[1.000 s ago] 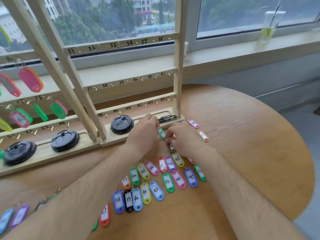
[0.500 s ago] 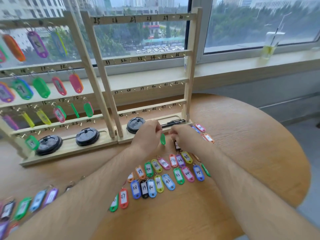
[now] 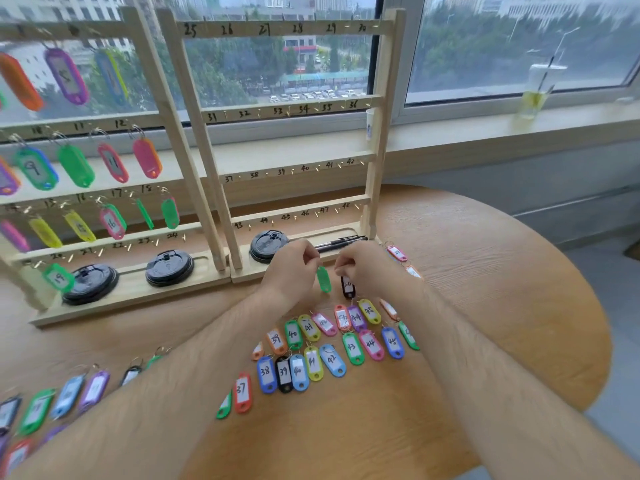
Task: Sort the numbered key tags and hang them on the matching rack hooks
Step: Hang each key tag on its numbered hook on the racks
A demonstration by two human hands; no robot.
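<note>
Head view: your left hand point(image 3: 289, 268) pinches a green tag point(image 3: 323, 279) by its top, so it hangs above the worktop point(image 3: 485, 289). Your right hand point(image 3: 370, 268) pinches a black tag point(image 3: 348, 287) just beside it. Both tags sit just in front of the rack point(image 3: 242, 29) base, behind the rows of numbered tags point(image 3: 332, 360).

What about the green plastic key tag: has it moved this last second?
No: the green tag, pinched by the left hand, stays just before the wooden rack base.
</note>
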